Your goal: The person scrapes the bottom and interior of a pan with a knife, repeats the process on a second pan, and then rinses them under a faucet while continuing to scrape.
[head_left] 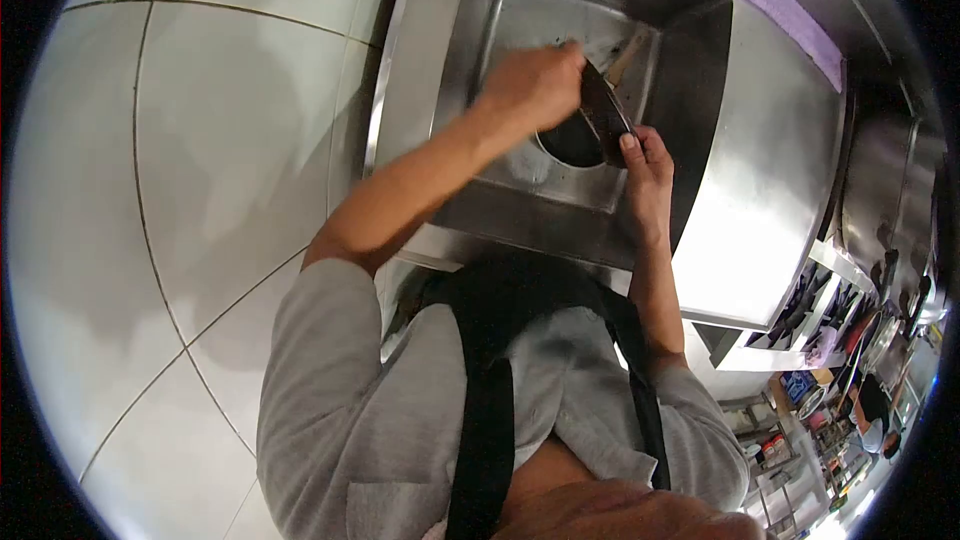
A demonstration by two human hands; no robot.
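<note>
Over a stainless steel sink (560,205), a dark, thin piece with a curved edge (607,120) is tilted nearly on its side. My right hand (650,155) pinches its near end, thumb laid on the surface. My left hand (540,85) is closed at its far end, knuckles up; I cannot tell whether these fingers grip the piece or something hidden against it. Below, a dark round drain opening (568,145) shows in the sink floor, partly covered by the piece. Behind it, a brownish stick-like thing (626,58) lies near the sink's far right corner.
A steel counter (765,180) adjoins the sink on the right, with a purple cloth (785,15) along its back. Farther right stands a rack of dark utensils (812,305). Shelves with goods (800,440) and another person (878,430) are at lower right. White tiles (230,140) cover the left side.
</note>
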